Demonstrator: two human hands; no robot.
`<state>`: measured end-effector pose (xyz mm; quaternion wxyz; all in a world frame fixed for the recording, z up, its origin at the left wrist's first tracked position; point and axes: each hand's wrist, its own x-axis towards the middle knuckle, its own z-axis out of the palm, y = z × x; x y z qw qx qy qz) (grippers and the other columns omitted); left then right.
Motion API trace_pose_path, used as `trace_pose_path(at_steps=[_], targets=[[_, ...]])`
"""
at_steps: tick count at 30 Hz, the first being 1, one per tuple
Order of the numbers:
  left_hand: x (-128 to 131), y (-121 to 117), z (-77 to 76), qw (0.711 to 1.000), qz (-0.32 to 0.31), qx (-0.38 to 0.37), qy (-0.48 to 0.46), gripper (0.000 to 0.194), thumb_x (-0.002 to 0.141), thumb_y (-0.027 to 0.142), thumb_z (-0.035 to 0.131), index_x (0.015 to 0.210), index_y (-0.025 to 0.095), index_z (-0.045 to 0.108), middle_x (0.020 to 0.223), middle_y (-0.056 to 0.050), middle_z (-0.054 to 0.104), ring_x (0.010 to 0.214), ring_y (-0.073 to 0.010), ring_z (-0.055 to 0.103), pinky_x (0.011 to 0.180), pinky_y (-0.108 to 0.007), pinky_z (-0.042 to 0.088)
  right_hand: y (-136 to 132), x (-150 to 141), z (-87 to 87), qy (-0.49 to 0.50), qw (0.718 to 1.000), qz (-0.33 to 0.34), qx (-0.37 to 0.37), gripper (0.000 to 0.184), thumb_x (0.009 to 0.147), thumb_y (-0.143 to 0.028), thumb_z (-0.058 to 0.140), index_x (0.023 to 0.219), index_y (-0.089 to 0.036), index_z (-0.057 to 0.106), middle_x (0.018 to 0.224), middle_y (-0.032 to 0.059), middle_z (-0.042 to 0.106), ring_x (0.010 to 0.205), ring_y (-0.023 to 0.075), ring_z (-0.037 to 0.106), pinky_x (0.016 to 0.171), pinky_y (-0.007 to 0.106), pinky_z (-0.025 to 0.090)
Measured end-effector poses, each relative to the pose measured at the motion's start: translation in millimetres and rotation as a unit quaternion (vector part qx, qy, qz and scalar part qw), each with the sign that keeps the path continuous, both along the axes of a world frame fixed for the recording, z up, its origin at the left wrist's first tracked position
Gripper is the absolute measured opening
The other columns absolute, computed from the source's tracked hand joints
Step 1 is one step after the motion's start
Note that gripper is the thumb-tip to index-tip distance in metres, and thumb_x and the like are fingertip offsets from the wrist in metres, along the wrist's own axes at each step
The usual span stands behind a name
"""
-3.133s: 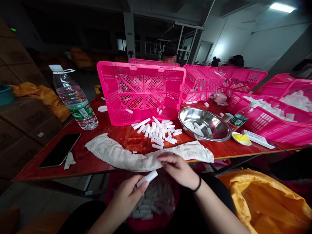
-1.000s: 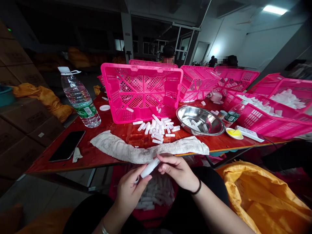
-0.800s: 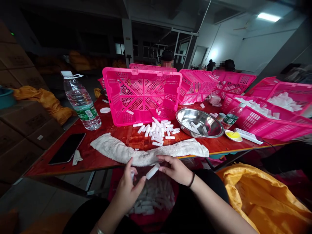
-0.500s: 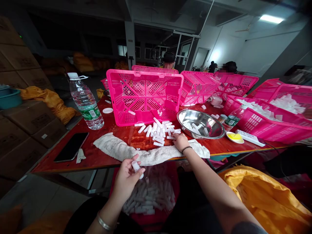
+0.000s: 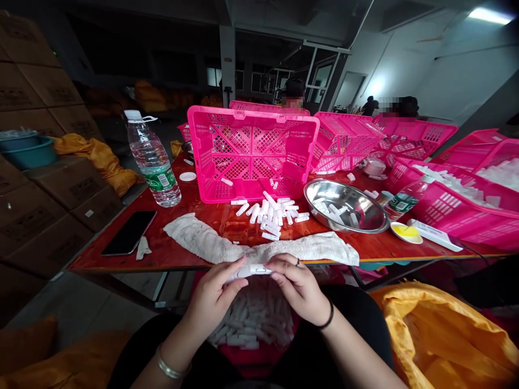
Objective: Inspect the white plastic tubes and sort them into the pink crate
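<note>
Both hands meet in front of the table edge, above my lap. My left hand (image 5: 221,289) is closed on the left end of a small white plastic tube (image 5: 257,269) with dark marks on its side. At the tube's other end, my right hand (image 5: 298,283) pinches with thumb and fingers; whether it grips a separate piece there is hidden. Just beyond them a white towel (image 5: 206,240) lies along the table edge. A pile of similar white tubes (image 5: 270,216) spreads in front of a pink basket (image 5: 251,189) tipped on its side. Below my hands, many more tubes (image 5: 255,319) fill a red container.
On the table stand a large water bottle (image 5: 156,167), a phone (image 5: 130,232), a steel bowl (image 5: 371,216) with tubes inside, and a small dish (image 5: 406,233) with something yellow. Pink baskets (image 5: 446,216) line the right. A yellow sack (image 5: 446,335) stands open at lower right. People sit behind.
My right hand has come back from the tube pile to my left hand, and both now hold a tube between them. The view has shifted slightly.
</note>
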<state>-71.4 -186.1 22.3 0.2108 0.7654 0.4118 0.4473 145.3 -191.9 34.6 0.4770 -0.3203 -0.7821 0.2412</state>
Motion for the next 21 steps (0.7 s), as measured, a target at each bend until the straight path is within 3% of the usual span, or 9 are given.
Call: trace_pose_path(at_steps=[4, 6, 8, 11, 14, 16, 18, 21], targets=[[3.4, -4.9, 4.1, 0.998, -0.030, 0.026, 0.040, 0.028, 0.085, 0.027, 0.061, 0.112, 0.022, 0.063, 0.099, -0.004, 0.070, 0.090, -0.0165, 0.065, 0.083, -0.025, 0.053, 4.7, 15.5, 13.5, -0.087, 0.995, 0.045, 0.027, 0.033, 0.089, -0.009, 0.048, 0.117, -0.022, 0.059, 0.102, 0.0085, 0.061, 0.097, 0.0149, 0.058, 0.083, 0.029, 0.050], [6.8, -8.7, 6.6, 0.998, -0.048, 0.007, 0.040, 0.028, 0.086, 0.028, 0.059, 0.113, 0.023, 0.062, 0.100, -0.005, 0.070, 0.091, -0.0175, 0.066, 0.083, -0.026, 0.053, 3.7, 14.2, 19.5, -0.115, 0.990, 0.075, 0.035, 0.031, 0.089, -0.011, 0.047, 0.116, -0.021, 0.060, 0.101, 0.0093, 0.061, 0.096, 0.0158, 0.059, 0.082, 0.029, 0.051], [7.9, -11.6, 10.0, 0.998, -0.044, -0.026, 0.037, 0.036, 0.085, 0.030, 0.059, 0.120, 0.023, 0.057, 0.108, -0.007, 0.067, 0.096, -0.0195, 0.064, 0.085, -0.029, 0.053, 1.5, 9.5, 22.0, -0.109, 0.992, 0.064, 0.005, 0.026, 0.090, -0.016, 0.049, 0.112, -0.021, 0.061, 0.097, 0.0088, 0.063, 0.092, 0.0164, 0.060, 0.080, 0.030, 0.052], [3.8, -12.6, 15.6, 0.998, -0.018, -0.031, 0.048, 0.037, 0.086, 0.030, 0.056, 0.124, 0.025, 0.055, 0.113, -0.008, 0.064, 0.100, -0.0207, 0.062, 0.087, -0.030, 0.052, 0.2, 2.8, 17.0, 0.032, 0.988, -0.009, -0.153, 0.015, 0.088, -0.027, 0.054, 0.101, -0.021, 0.060, 0.076, 0.0025, 0.063, 0.068, 0.0130, 0.062, 0.065, 0.027, 0.053], [-0.7, -12.2, 18.6, 0.999, -0.009, 0.015, 0.051, 0.029, 0.087, 0.025, 0.052, 0.115, 0.025, 0.062, 0.104, -0.006, 0.067, 0.095, -0.0196, 0.063, 0.086, -0.029, 0.051, 2.8, -1.5, 7.6, 0.217, 0.926, -0.019, -0.309, 0.020, 0.079, -0.036, 0.066, 0.088, -0.018, 0.060, 0.061, -0.0025, 0.059, 0.051, 0.0090, 0.056, 0.050, 0.022, 0.050], [0.6, -12.9, 18.1, 0.999, -0.009, 0.021, 0.035, 0.028, 0.085, 0.025, 0.055, 0.112, 0.024, 0.064, 0.102, -0.007, 0.068, 0.095, -0.0205, 0.063, 0.088, -0.030, 0.050, 5.0, -3.6, 3.9, 0.300, 0.887, -0.020, -0.352, 0.024, 0.071, -0.036, 0.074, 0.082, -0.017, 0.063, 0.059, -0.0027, 0.059, 0.049, 0.0079, 0.055, 0.048, 0.020, 0.048], [5.5, -14.9, 15.2, 0.999, -0.011, -0.046, -0.016, 0.028, 0.084, 0.028, 0.057, 0.111, 0.022, 0.065, 0.096, -0.007, 0.069, 0.084, -0.0193, 0.065, 0.078, -0.028, 0.053, 6.1, -4.6, 4.0, 0.344, 0.872, -0.015, -0.347, 0.022, 0.067, -0.032, 0.077, 0.080, -0.017, 0.066, 0.060, -0.0025, 0.060, 0.049, 0.0070, 0.054, 0.047, 0.020, 0.047], [15.1, -19.5, 8.2, 0.958, -0.052, -0.241, -0.146, 0.034, 0.089, 0.040, 0.048, 0.109, 0.018, 0.064, 0.074, -0.005, 0.068, 0.051, -0.0134, 0.059, 0.048, -0.023, 0.050, 6.0, -2.5, 9.4, 0.333, 0.896, 0.026, -0.294, 0.014, 0.069, -0.023, 0.076, 0.081, -0.019, 0.069, 0.064, -0.0019, 0.062, 0.052, 0.0071, 0.055, 0.051, 0.021, 0.048]])
